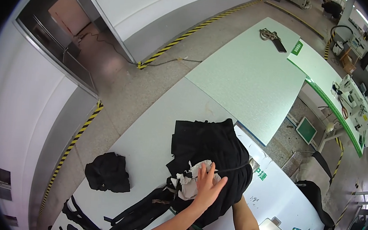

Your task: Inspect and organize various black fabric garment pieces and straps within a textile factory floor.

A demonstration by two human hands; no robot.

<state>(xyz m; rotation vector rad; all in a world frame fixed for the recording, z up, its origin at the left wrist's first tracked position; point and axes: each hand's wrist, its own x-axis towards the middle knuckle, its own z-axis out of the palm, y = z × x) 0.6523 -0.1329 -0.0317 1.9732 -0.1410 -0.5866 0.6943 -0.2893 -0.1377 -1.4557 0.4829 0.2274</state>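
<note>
A large heap of black fabric [217, 140] lies in front of me on the tables, with layered edges at its left side. My left hand [209, 186] rests on a crumpled off-white piece of cloth [188, 188] on the heap's near side, its fingers stretched out and apart. My right forearm [246, 223] reaches up under the right side of the black fabric, which hides that hand and its fingers. A thin black strip [232, 167] runs across the heap to the right of my left hand.
Long black straps or strips [134, 212] trail along the near left of the grey table [146, 133]. A folded black bundle [107, 172] sits farther left. On the pale green table [241, 76] lie a phone [279, 45] and a cord. Sewing machines [361, 112] and a chair [316, 172] stand right.
</note>
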